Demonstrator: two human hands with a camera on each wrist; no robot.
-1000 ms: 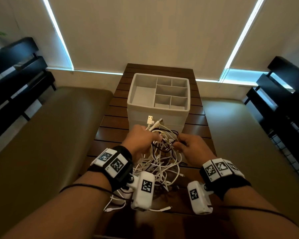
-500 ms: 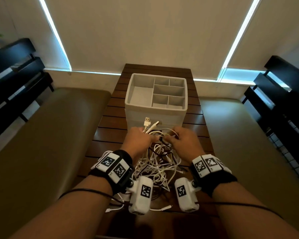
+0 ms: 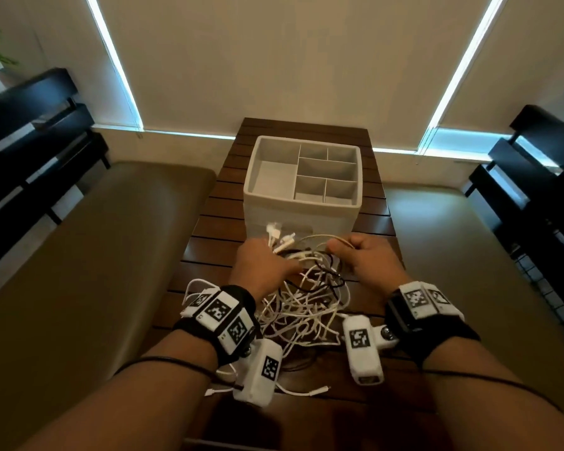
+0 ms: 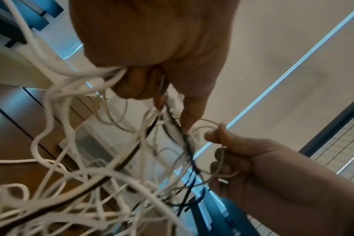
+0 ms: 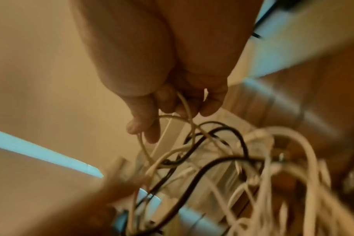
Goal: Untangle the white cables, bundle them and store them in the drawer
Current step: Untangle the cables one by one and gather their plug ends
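Both the left hand and right hand are gripping strands of the knotted white cables, which are sprawling over the tabletop.

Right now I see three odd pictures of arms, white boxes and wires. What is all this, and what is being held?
No machine here: a person works with bare hands. The white boxes strapped at the wrists are small cameras. The wide picture comes from a camera on the head; the two close ones look along each hand. On the slatted table lies a tangle of white cables with a few black ones mixed in, before a grey organizer with empty compartments. The left hand grips a bunch of cables, plugs sticking out. The right hand pinches a thin white loop.
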